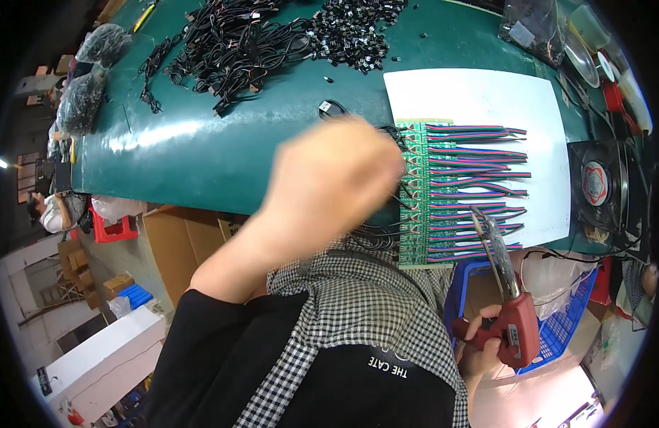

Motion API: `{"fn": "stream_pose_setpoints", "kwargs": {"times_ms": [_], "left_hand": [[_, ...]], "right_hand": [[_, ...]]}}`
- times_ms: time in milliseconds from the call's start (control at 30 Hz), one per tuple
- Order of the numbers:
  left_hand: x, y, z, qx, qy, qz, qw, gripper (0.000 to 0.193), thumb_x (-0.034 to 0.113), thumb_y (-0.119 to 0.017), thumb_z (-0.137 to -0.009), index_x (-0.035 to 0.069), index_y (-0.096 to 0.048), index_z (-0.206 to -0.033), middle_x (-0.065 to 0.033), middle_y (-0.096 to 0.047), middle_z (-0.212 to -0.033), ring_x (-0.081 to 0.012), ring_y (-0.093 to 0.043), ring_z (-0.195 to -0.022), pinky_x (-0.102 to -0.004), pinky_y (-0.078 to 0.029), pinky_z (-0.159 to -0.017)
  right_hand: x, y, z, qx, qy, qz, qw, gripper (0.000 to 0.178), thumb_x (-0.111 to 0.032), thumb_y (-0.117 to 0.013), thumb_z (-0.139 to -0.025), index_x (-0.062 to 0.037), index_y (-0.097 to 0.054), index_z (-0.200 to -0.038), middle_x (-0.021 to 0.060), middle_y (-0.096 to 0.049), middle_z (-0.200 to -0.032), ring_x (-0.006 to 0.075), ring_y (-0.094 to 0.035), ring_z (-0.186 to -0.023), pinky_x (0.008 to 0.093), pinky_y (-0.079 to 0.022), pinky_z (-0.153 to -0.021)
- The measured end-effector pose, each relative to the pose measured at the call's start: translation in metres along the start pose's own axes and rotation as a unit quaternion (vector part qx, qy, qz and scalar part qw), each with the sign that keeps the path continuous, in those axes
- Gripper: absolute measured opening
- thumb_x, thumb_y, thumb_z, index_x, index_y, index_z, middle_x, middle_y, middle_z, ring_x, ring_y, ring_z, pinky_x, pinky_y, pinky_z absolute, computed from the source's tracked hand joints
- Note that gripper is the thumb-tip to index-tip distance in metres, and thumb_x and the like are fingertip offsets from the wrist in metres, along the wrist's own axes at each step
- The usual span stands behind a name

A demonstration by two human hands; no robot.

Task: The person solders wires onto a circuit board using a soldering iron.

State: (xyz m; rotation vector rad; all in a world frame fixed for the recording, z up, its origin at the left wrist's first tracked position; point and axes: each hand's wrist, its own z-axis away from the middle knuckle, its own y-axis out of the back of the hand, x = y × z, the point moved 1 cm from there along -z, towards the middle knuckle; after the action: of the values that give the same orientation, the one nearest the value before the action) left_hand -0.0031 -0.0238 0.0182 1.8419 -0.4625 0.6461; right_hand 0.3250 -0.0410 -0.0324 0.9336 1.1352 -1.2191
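Observation:
My left hand (336, 167), smeared by motion, is over the table at the left edge of a green circuit board panel (413, 200). Its fingers look curled closed; whatever they hold is hidden. My right hand (484, 349) is closed round the handle of a red soldering gun (515, 328), whose long tip points up at the panel's wires. Bundles of thin multicoloured wires (479, 160) fan out rightward from the panel. Black cables (376, 235) run from its left side, partly behind my left hand. A white sheet (479, 93) lies under the panel.
On the green table (172, 164) lie a heap of black cables (237, 50) and a pile of small black parts (354, 32). A square fan (599, 178) stands at the right. Below the table edge are a blue basket (557, 328) and a cardboard box (179, 239).

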Motion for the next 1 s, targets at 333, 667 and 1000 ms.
{"fn": "stream_pose_setpoints", "kwargs": {"times_ms": [333, 667, 1000], "left_hand": [[-0.133, 0.052, -0.049, 0.074, 0.069, -0.443, 0.891, 0.020, 0.017, -0.071, -0.073, 0.005, -0.067, -0.088, -0.0047, -0.063, -0.088, -0.0272, -0.055, -0.087, -0.0371, -0.044, -0.079], [-0.097, 0.072, 0.002, 0.038, 0.228, 0.071, 0.970, 0.030, 0.010, -0.067, -0.080, -0.001, -0.061, -0.106, -0.0040, -0.063, -0.084, -0.0104, -0.058, -0.079, -0.0228, -0.043, -0.069], [-0.056, 0.042, 0.007, -0.086, 0.299, 0.554, 0.772, 0.054, 0.005, -0.048, -0.086, -0.003, -0.032, -0.137, -0.0174, -0.062, -0.089, -0.0269, -0.067, -0.081, -0.0313, -0.056, -0.077]], "right_hand": [[-0.003, -0.005, -0.001, -0.038, 0.000, -0.032, 0.999, 0.071, -0.047, -0.067, -0.080, 0.0035, -0.039, -0.122, 0.0134, -0.052, -0.101, 0.0132, -0.048, -0.056, 0.0231, -0.038, -0.047], [-0.002, -0.005, -0.004, -0.001, 0.012, -0.030, 0.999, 0.075, -0.048, -0.068, -0.079, 0.0067, -0.041, -0.122, 0.0155, -0.056, -0.098, 0.0155, -0.050, -0.054, 0.0243, -0.040, -0.047], [-0.011, -0.017, -0.002, 0.018, 0.005, -0.050, 0.999, 0.078, -0.049, -0.070, -0.078, 0.0046, -0.039, -0.125, 0.0148, -0.055, -0.102, 0.0151, -0.051, -0.055, 0.0245, -0.040, -0.047]]}}
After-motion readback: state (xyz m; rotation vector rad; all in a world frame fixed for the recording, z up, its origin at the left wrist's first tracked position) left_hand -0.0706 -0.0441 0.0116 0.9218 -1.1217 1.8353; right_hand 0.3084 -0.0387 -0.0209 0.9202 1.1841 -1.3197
